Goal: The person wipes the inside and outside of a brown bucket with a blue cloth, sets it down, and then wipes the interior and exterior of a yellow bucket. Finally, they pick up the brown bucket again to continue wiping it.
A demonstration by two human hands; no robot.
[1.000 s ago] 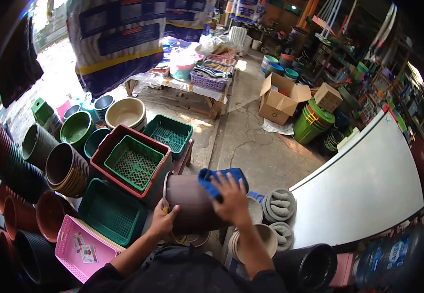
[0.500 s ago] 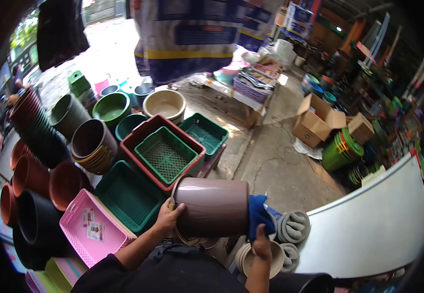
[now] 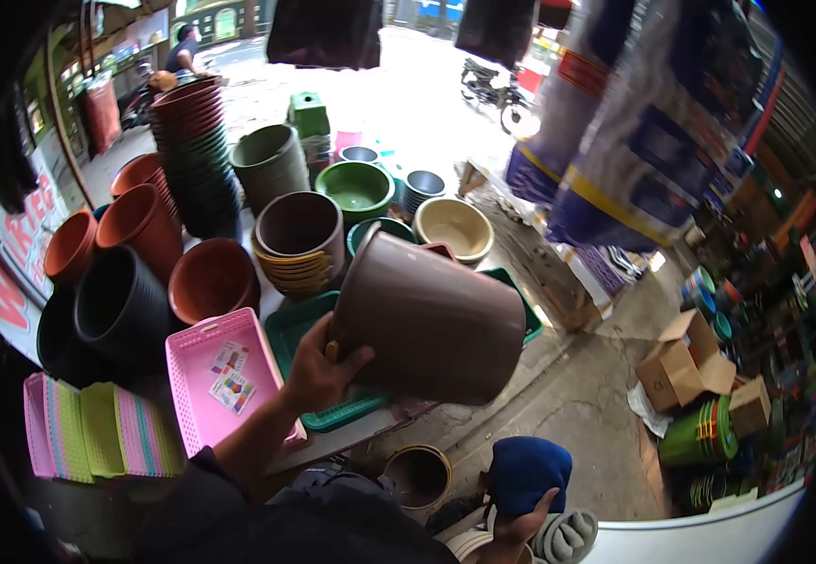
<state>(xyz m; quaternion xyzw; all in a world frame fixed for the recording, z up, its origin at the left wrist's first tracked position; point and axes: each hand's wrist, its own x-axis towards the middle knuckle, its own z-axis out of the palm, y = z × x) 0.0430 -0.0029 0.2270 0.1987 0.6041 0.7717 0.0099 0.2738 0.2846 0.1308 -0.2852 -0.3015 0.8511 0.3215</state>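
Observation:
My left hand (image 3: 319,371) grips the rim of a brown plastic bucket (image 3: 431,324), which lies tilted in the air with its base towards the right. Part of a yellow handle shows at my thumb. Lower down, my right hand (image 3: 525,526) holds a bunched blue cloth (image 3: 532,470), apart from the bucket. Beneath that hand are cream tubs (image 3: 472,545) and a grey folded cloth (image 3: 568,538). Another dark bucket with a yellowish rim (image 3: 447,470) stands below the held one.
A pink basket (image 3: 182,376) with printed cards and a green basket (image 3: 281,324) lie beside my left arm. Stacked brown buckets (image 3: 300,226), terracotta pots (image 3: 215,273) and black pots (image 3: 121,291) stand behind. Wrapped packages (image 3: 652,141) hang at upper right; an open carton (image 3: 681,367) sits on the right.
My view has swung left. The bucket has gone from nearly level to tilted and is raised. The blue cloth, previously against the bucket's base, is now lower and away from it.

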